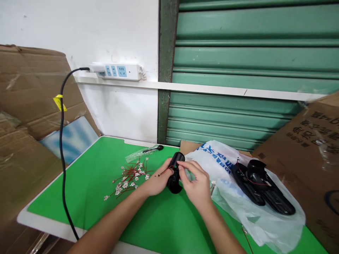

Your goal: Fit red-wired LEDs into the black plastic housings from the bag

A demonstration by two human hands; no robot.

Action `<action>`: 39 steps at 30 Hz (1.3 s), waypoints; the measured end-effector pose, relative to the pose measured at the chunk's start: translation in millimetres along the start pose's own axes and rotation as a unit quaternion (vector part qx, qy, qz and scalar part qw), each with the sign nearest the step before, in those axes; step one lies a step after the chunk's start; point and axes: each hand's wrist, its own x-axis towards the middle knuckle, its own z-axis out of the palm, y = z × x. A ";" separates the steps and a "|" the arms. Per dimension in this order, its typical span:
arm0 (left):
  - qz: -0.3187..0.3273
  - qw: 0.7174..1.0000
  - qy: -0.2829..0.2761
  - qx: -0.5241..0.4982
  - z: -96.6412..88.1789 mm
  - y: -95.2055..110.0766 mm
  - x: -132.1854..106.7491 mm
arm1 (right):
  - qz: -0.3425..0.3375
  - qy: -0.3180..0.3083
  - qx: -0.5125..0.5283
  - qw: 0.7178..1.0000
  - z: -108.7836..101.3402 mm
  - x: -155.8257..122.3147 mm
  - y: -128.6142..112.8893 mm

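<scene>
Over the green table mat (150, 225), my left hand (157, 181) is closed around a black curved plastic shell (174, 185). A thin red wire (165, 171) runs across that hand to the shell. My right hand (197, 180) is at the shell's right side, thumb and forefinger pinched together close to its middle. Whatever lies between those fingertips is too small to make out. Left of my hands lies a loose pile of small white discs with red wires (129, 178).
A small clear bag with a black item (144, 152) lies behind the pile. On the right, black plastic parts (249, 187) rest on a white plastic bag (209, 158). A black cable (62, 141) hangs at left from a power strip (119, 71). Cardboard boxes (299, 158) flank the table.
</scene>
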 end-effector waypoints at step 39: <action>0.067 0.996 -0.023 0.048 -2.0 -10.6 -3.1 | -0.095 -0.062 -0.169 0.979 -1.5 -6.8 4.7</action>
